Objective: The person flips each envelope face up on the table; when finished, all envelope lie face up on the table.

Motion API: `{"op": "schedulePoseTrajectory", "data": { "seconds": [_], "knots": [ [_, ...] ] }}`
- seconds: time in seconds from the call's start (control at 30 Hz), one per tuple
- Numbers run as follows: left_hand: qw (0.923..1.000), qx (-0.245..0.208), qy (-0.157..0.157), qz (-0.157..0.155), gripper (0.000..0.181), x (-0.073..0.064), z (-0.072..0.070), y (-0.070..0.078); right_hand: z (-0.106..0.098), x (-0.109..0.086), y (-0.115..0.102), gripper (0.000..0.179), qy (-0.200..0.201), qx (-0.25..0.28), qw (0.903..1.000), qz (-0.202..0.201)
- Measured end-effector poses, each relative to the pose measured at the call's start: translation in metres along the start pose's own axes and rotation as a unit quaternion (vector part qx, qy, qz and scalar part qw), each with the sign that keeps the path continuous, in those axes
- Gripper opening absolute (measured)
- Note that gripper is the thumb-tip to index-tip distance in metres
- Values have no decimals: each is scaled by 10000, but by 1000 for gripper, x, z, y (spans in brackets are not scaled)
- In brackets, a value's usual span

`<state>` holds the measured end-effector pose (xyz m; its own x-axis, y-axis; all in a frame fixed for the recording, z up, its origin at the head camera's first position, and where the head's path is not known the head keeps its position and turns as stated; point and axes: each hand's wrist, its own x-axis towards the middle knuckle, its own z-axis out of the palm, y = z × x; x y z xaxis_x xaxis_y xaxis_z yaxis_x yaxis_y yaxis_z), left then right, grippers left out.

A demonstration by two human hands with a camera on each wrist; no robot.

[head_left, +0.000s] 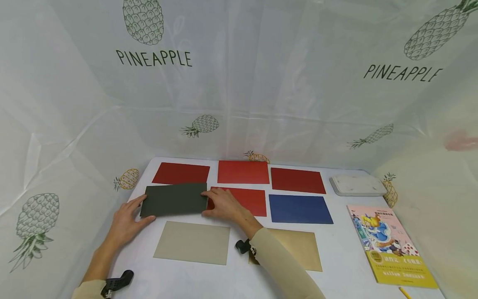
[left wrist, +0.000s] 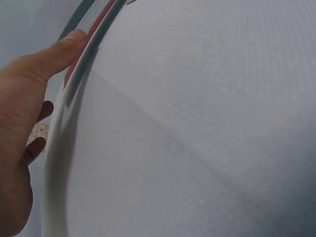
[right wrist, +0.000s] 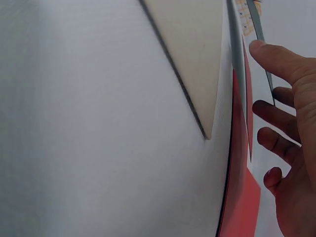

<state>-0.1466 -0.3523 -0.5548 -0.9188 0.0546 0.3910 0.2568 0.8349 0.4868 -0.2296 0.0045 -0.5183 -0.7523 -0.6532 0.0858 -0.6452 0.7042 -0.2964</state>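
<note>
A stiff, dark green rectangular card (head_left: pixel 174 200) is held between both hands, over the left of the middle row. My left hand (head_left: pixel 128 218) grips its left end, fingers along the side edge and thumb by the near corner. At the opposite end, my right hand (head_left: pixel 224 205) holds the edge between thumb and fingers. In the right wrist view, the card's thin edge (right wrist: pixel 263 47) passes between the thumb and fingers, raised off the table. A red card (head_left: pixel 254 201) lies partly under the right hand. Nearest the left forearm is a pale beige card (head_left: pixel 192 243).
Three red cards, such as the middle one (head_left: pixel 243 172), line the back. A blue card (head_left: pixel 300 209) and a gold card (head_left: pixel 298 249), partly hidden by the right sleeve, lie rightward. A white case (head_left: pixel 358 185), an illustrated book (head_left: pixel 392 247) and a yellow pencil (head_left: pixel 405 292) are far right.
</note>
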Motion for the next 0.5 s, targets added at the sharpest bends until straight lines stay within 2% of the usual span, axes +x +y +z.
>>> {"op": "schedulePoseTrajectory", "data": {
  "seconds": [0.2,0.5],
  "knots": [
    [9999,52,-84,-45,81,-1,0,-1,2,1,1,69,-20,-114,9999,-91],
    [10000,79,-27,15,82,-2,2,-3,1,0,1,67,49,-124,9998,-145]
  ]
}}
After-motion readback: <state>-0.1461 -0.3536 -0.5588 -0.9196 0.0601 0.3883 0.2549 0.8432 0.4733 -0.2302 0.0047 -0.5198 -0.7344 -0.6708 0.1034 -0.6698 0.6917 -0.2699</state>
